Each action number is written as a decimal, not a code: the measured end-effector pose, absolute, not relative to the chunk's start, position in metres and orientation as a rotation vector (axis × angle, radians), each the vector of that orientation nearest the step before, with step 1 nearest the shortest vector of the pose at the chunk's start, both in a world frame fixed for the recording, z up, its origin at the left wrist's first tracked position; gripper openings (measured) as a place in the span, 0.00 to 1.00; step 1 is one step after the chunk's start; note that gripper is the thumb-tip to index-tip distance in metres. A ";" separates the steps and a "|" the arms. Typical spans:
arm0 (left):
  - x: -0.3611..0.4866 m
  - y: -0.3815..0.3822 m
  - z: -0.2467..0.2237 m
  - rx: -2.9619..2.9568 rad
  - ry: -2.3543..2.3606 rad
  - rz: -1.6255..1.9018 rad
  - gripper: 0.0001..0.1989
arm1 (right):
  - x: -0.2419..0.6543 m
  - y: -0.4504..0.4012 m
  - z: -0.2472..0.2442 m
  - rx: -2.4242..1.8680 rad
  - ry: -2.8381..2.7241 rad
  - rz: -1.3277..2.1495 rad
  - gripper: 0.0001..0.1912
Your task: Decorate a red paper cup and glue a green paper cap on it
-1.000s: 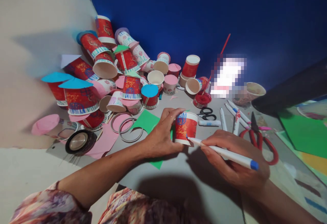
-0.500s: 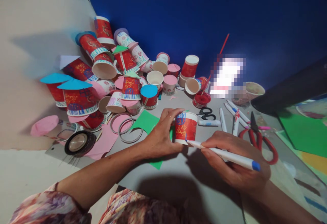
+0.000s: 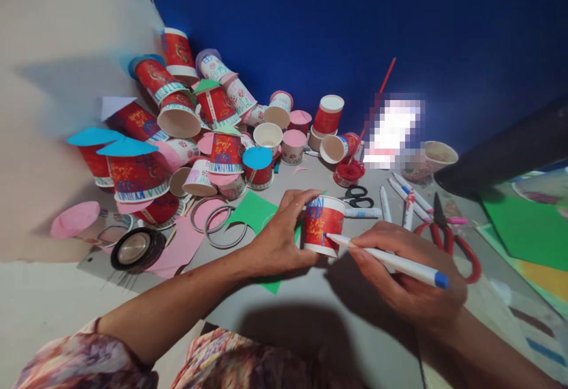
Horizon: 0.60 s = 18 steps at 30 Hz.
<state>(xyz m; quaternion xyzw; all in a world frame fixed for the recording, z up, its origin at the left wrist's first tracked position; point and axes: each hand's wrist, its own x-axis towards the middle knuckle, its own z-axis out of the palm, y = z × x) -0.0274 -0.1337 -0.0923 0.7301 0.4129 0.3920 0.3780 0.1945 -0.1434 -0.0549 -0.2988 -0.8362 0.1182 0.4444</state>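
Pen [image 3: 399, 263] tip has gone from the lower white edge of the cup [image 3: 323, 223] to a spot higher on its red wall, and the cup has tilted slightly. Its position is near the middle of the view, between the two hands; whether its base touches the surface [image 3: 306, 288] cannot be told.

Left hand [image 3: 281, 238] is curled round the cup's left side, gripping it with one digit along the upper edge and another by the lower. Right hand [image 3: 419, 300] is closed on the pen, holding it aslant, blue end toward the person's right. Beside the tip is a short blue stroke; a larger blue drawing sits at the cup's upper left, and gold marks lie between.

Green paper [image 3: 252, 214] lies partly behind and under the left hand. Left of it are two overlapping rings [image 3: 225, 247], pink paper [image 3: 177, 250] and a dark round object [image 3: 134, 248]. Beyond them is a heap of red and white cups, some with paper tops, such as one with a blue top [image 3: 257, 158].

Past the held cup are black-handled scissors [image 3: 352, 198] and a red tub [image 3: 349, 173] with a red stick in it. Nearer the right hand lie several white pens [image 3: 385, 202] and red-handled scissors [image 3: 439, 211]. Farther right is a green sheet [image 3: 528, 223].
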 end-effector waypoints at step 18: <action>-0.033 -0.132 -0.091 1.698 1.036 1.006 0.48 | 0.199 -0.144 -0.050 -0.807 -1.998 0.265 0.07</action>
